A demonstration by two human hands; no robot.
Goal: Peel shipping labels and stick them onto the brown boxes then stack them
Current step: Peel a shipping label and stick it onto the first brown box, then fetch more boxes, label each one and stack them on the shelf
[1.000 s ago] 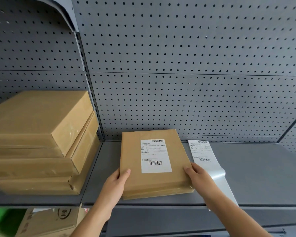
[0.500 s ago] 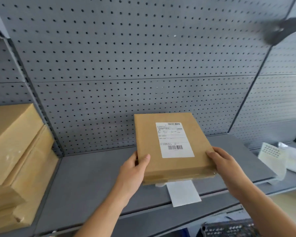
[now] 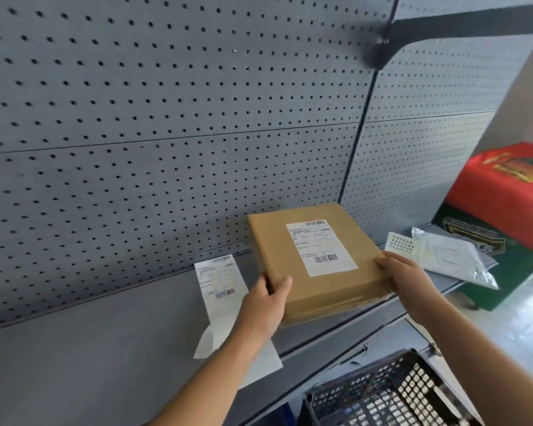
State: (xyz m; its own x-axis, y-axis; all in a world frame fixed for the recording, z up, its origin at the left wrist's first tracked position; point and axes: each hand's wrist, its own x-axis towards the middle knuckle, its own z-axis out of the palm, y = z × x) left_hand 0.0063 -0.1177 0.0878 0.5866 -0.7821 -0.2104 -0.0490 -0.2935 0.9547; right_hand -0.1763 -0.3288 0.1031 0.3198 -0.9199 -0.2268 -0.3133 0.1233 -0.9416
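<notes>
Between left hand [image 3: 263, 305] and right hand [image 3: 408, 282], labelled brown box [image 3: 317, 261], gripped

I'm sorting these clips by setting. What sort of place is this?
Likely a stockroom or packing area: a grey shelf backed by pegboard, a brown box bearing a shipping label, and a strip of labels lying on the shelf.

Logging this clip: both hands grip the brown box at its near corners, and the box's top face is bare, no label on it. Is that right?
Not quite. The head view shows a white shipping label with barcodes stuck on the top face of the brown box. The rest holds: the left hand and right hand grip its near corners.
</notes>
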